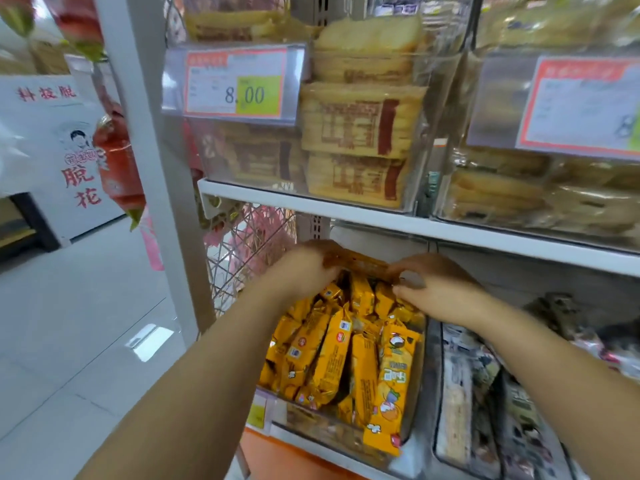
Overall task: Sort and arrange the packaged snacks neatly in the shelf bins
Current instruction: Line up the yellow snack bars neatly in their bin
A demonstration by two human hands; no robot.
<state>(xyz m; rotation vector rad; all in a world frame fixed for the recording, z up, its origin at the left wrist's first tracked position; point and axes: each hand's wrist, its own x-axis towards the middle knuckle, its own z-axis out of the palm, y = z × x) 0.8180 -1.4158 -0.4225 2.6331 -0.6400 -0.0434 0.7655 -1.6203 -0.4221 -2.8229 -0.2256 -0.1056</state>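
Gripping an orange snack pack (363, 263), my left hand (304, 266) and right hand (438, 291) at its ends, over the bin (346, 434).

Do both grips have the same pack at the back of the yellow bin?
Yes, the left grip holds the pack by its left end and the right grip pinches its right end.

Two hands (440, 292) — two upper bins (415, 197), two large price tags (239, 84).
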